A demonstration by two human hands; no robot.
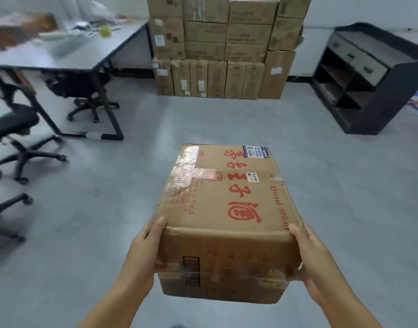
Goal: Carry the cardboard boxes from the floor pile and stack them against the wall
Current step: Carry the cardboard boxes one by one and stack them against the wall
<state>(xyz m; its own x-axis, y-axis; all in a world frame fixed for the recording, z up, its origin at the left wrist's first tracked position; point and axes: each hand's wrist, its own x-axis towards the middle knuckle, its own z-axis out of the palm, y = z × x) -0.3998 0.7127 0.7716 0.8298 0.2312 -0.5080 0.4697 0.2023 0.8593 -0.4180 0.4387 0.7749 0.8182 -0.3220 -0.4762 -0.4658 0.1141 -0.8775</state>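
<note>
Above open grey floor [108, 197], both hands' fingers [159, 224] clasp the box's [226, 204] near corners.

A smooth grey floor [203, 124] runs to a pale wall [359, 10]. Off to one side stands a grey-topped desk [68, 53] on dark legs, cluttered and blurred, with black office chairs [16, 129] around it. Opposite sits a dark shelf unit [368, 76] with grey drawers.

Carried box [226, 209]: red "53%vol 500ml" on rt edge, "CO LTD" on left; other print unreadable
</note>
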